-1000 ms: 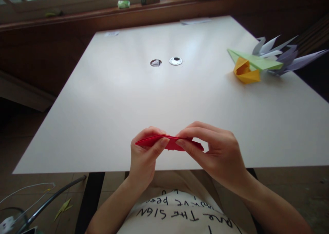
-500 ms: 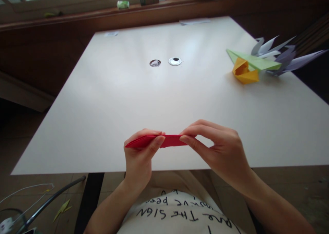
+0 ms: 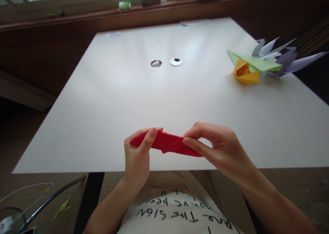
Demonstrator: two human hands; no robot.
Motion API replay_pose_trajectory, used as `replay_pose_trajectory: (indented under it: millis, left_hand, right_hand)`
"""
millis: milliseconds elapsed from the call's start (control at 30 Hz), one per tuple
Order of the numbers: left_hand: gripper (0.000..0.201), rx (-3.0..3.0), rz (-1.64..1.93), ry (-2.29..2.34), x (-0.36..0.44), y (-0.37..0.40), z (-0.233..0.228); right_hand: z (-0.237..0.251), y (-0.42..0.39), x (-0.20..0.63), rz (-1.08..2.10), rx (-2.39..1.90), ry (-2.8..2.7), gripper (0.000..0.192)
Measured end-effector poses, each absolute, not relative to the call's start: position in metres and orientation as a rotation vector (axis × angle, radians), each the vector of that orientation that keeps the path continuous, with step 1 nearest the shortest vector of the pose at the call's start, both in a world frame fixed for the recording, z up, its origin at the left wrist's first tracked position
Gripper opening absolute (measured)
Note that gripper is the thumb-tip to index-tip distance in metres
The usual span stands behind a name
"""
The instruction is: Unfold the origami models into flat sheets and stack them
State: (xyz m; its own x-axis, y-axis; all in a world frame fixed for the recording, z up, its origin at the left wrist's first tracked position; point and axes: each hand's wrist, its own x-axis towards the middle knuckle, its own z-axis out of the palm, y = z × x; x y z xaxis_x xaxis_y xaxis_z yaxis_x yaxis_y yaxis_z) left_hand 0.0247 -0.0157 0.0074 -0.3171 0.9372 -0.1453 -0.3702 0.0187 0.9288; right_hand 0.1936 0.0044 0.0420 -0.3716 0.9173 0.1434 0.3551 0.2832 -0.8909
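Compared with half a second ago, our folded red paper strip (image 3: 171, 143) slopes down toward the right instead of sitting nearly level, and more of its broad face is turned toward us. Going left to right: low down at the far left we've got a curved, shiny dark tube (image 3: 55, 196), with a pointy yellow-green folded paper piece (image 3: 61, 209) near it. Next up is our bare left hand (image 3: 137, 153), clamped on the strip's left end, thumb across the near face and fingers mostly behind. Our strip is stretched between both hands over the near part of the flat white table (image 3: 89, 103), a little pointed bit poking out of its lower edge. Then our bare right hand (image 3: 218, 144) has its upper edge pinched, thumb and forefinger together on the paper. Well apart from us, over on the table's right side, we see a chunky orange folded paper piece (image 3: 246, 77), then a long light-green folded paper piece (image 3: 264, 64) just behind it, and a spiky purple folded paper piece (image 3: 286, 60) farthest right.
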Motion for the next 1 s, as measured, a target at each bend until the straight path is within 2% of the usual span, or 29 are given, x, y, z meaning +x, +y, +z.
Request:
replay_pose_trajectory:
  millis: [167,567,867,1000]
  left_hand:
    - [0.008,0.671,1.472,1.159,0.029,-0.017,0.006]
    - [0.003,0.76,1.522,1.166,0.027,-0.018,0.006]
    - [0.01,0.64,1.596,1.233,0.016,-0.009,0.004]
    - [0.019,0.83,1.404,1.267,0.017,-0.01,0.001]
  right_hand:
    - [0.038,0.002,0.188,0.915,-1.144,-1.864,0.009]
    - [0.037,0.0,0.183,1.026,-1.05,-1.955,0.014]
    - [0.03,0.004,0.187,1.045,-1.166,-1.903,0.017]
    - [0.027,0.004,0.189,1.247,-1.228,-1.721,0.019]
